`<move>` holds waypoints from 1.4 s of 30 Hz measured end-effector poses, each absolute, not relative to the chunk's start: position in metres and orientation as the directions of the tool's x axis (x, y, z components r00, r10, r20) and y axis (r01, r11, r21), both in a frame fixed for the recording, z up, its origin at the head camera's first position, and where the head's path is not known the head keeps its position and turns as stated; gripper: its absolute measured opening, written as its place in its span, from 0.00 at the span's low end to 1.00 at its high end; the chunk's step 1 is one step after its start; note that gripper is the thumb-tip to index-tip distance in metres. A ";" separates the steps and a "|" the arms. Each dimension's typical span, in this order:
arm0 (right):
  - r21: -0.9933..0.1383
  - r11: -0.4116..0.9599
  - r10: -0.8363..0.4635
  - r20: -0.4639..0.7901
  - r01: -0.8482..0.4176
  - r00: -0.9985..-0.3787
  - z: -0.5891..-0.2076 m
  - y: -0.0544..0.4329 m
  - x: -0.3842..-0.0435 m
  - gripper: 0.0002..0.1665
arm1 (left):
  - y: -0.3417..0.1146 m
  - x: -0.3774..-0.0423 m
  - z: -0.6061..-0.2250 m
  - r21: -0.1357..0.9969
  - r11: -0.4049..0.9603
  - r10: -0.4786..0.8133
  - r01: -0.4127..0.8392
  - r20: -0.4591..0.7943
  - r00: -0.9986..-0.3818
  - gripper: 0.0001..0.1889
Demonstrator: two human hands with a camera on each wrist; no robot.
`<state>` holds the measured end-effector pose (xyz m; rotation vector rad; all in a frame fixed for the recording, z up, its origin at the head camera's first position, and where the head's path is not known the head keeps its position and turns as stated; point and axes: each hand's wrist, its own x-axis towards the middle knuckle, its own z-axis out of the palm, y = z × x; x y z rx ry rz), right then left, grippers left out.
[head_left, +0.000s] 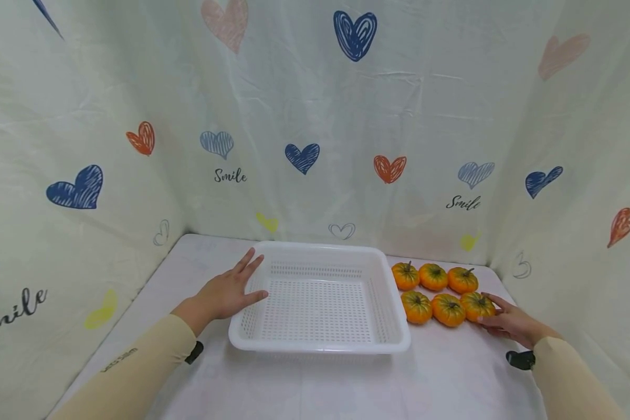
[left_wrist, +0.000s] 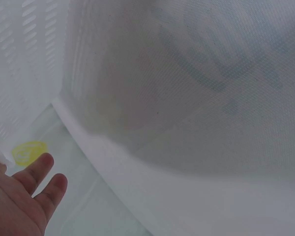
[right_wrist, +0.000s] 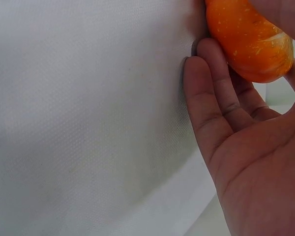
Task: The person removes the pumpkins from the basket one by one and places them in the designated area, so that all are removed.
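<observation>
My left hand [head_left: 228,294] lies over the left rim of a white plastic basket [head_left: 320,348], its fingers spread. In the left wrist view, part of that hand [left_wrist: 32,196] shows beside the slotted basket wall [left_wrist: 29,59]. Small orange-and-green pumpkins stand in two rows to the right of the basket. My right hand [head_left: 514,321] holds the front-row pumpkin at the right end [head_left: 476,305], thumb and fingers around it. The right wrist view shows this pumpkin [right_wrist: 250,42] between the thumb and fingers of the right hand [right_wrist: 265,172]; its top is cut off.
Other pumpkins, such as the front middle one [head_left: 448,310] and the back right one [head_left: 462,280], stand close together. A white cloth covers the table [head_left: 346,388]. Curtains [head_left: 315,105] printed with hearts rise behind and on both sides.
</observation>
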<state>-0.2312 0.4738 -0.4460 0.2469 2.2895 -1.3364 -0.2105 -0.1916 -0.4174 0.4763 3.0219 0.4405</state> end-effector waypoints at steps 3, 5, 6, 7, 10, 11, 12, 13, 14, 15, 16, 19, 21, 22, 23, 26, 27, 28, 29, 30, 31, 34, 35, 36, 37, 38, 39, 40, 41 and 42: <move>-0.770 0.511 -0.080 -0.486 0.382 -0.871 -0.446 0.474 -0.230 0.60 | -0.192 -0.212 -0.419 0.288 0.911 0.308 0.294 -0.003 -0.951 0.45; -0.767 0.515 -0.076 -0.487 0.384 -0.870 -0.447 0.474 -0.230 0.62 | -0.192 -0.212 -0.420 0.287 0.912 0.308 0.293 -0.006 -0.951 0.46; -0.765 0.516 -0.072 -0.488 0.386 -0.870 -0.447 0.474 -0.229 0.62 | -0.192 -0.212 -0.420 0.288 0.912 0.308 0.293 -0.006 -0.951 0.46; -0.763 0.520 -0.073 -0.487 0.384 -0.870 -0.447 0.474 -0.229 0.62 | -0.192 -0.212 -0.420 0.287 0.911 0.310 0.295 -0.006 -0.951 0.46; -0.757 0.531 -0.073 -0.488 0.380 -0.870 -0.446 0.473 -0.231 0.62 | -0.193 -0.211 -0.418 0.290 0.908 0.315 0.301 -0.003 -0.949 0.47; -0.758 0.533 -0.077 -0.485 0.375 -0.871 -0.446 0.471 -0.232 0.61 | -0.194 -0.210 -0.417 0.287 0.910 0.313 0.299 -0.001 -0.950 0.47; -0.761 0.532 -0.083 -0.483 0.372 -0.872 -0.445 0.470 -0.233 0.61 | -0.195 -0.209 -0.416 0.287 0.911 0.309 0.296 0.002 -0.951 0.46; -0.763 0.531 -0.087 -0.482 0.368 -0.872 -0.445 0.468 -0.234 0.61 | -0.196 -0.209 -0.415 0.285 0.912 0.306 0.295 0.005 -0.952 0.46; -0.766 0.529 -0.092 -0.480 0.366 -0.872 -0.445 0.466 -0.235 0.60 | -0.197 -0.208 -0.414 0.286 0.912 0.304 0.293 0.008 -0.953 0.46; -0.767 0.529 -0.096 -0.479 0.363 -0.873 -0.444 0.465 -0.236 0.60 | -0.197 -0.207 -0.413 0.285 0.913 0.302 0.292 0.010 -0.953 0.46; -0.768 0.530 -0.100 -0.477 0.359 -0.873 -0.444 0.464 -0.237 0.60 | -0.198 -0.207 -0.412 0.285 0.913 0.300 0.291 0.012 -0.954 0.45; -0.764 0.528 -0.087 -0.482 0.370 -0.872 -0.444 0.464 -0.237 0.60 | -0.198 -0.208 -0.411 0.282 0.912 0.307 0.297 0.011 -0.952 0.46; -0.758 0.530 -0.072 -0.487 0.380 -0.871 -0.443 0.465 -0.236 0.61 | -0.196 -0.209 -0.413 0.280 0.912 0.311 0.300 0.007 -0.950 0.46; -0.757 0.529 -0.066 -0.487 0.383 -0.871 -0.443 0.466 -0.235 0.61 | -0.196 -0.210 -0.414 0.278 0.912 0.312 0.301 0.005 -0.950 0.46; -0.757 0.530 -0.064 -0.487 0.384 -0.871 -0.443 0.467 -0.234 0.62 | -0.195 -0.211 -0.415 0.274 0.913 0.312 0.301 0.003 -0.950 0.46; -0.757 0.525 -0.056 -0.488 0.390 -0.871 -0.444 0.469 -0.230 0.64 | -0.193 -0.212 -0.417 0.275 0.913 0.313 0.301 0.000 -0.950 0.46; -0.756 0.526 -0.057 -0.487 0.389 -0.871 -0.443 0.470 -0.230 0.64 | -0.193 -0.212 -0.417 0.276 0.913 0.314 0.301 -0.001 -0.950 0.46; -0.755 0.527 -0.055 -0.488 0.390 -0.871 -0.444 0.470 -0.229 0.64 | -0.192 -0.211 -0.417 0.275 0.913 0.315 0.302 -0.002 -0.949 0.46; -0.755 0.530 -0.059 -0.487 0.386 -0.871 -0.443 0.470 -0.229 0.64 | -0.192 -0.211 -0.416 0.275 0.913 0.315 0.303 -0.002 -0.949 0.46; -0.754 0.532 -0.059 -0.487 0.386 -0.871 -0.443 0.469 -0.229 0.63 | -0.192 -0.211 -0.416 0.275 0.912 0.316 0.303 -0.003 -0.949 0.46; -0.754 0.533 -0.059 -0.487 0.385 -0.871 -0.442 0.469 -0.228 0.63 | -0.192 -0.211 -0.415 0.275 0.912 0.316 0.303 -0.002 -0.949 0.46; -0.754 0.532 -0.060 -0.487 0.385 -0.871 -0.441 0.468 -0.228 0.61 | -0.191 -0.211 -0.415 0.274 0.912 0.317 0.306 0.001 -0.948 0.46; -0.755 0.534 -0.062 -0.485 0.382 -0.872 -0.440 0.468 -0.228 0.61 | -0.191 -0.211 -0.415 0.274 0.911 0.319 0.308 0.004 -0.948 0.46; -0.755 0.533 -0.060 -0.485 0.383 -0.873 -0.441 0.468 -0.228 0.60 | -0.192 -0.211 -0.416 0.271 0.911 0.320 0.309 0.005 -0.947 0.46; -0.755 0.534 -0.060 -0.483 0.381 -0.873 -0.441 0.469 -0.228 0.60 | -0.192 -0.212 -0.416 0.270 0.911 0.322 0.312 0.006 -0.947 0.46; -0.755 0.535 -0.059 -0.482 0.379 -0.874 -0.442 0.469 -0.228 0.60 | -0.192 -0.212 -0.416 0.267 0.911 0.324 0.314 0.007 -0.946 0.46; -0.755 0.537 -0.061 -0.480 0.376 -0.875 -0.442 0.470 -0.228 0.60 | -0.192 -0.212 -0.416 0.265 0.911 0.326 0.316 0.007 -0.945 0.46; -0.755 0.540 -0.065 -0.477 0.371 -0.877 -0.443 0.471 -0.228 0.60 | -0.193 -0.212 -0.417 0.268 0.910 0.327 0.317 0.009 -0.945 0.46; -0.755 0.543 -0.067 -0.474 0.367 -0.878 -0.444 0.472 -0.229 0.60 | -0.193 -0.212 -0.417 0.268 0.909 0.328 0.319 0.009 -0.944 0.46; -0.754 0.548 -0.069 -0.473 0.363 -0.878 -0.444 0.473 -0.229 0.60 | -0.193 -0.211 -0.416 0.270 0.908 0.330 0.319 0.008 -0.944 0.45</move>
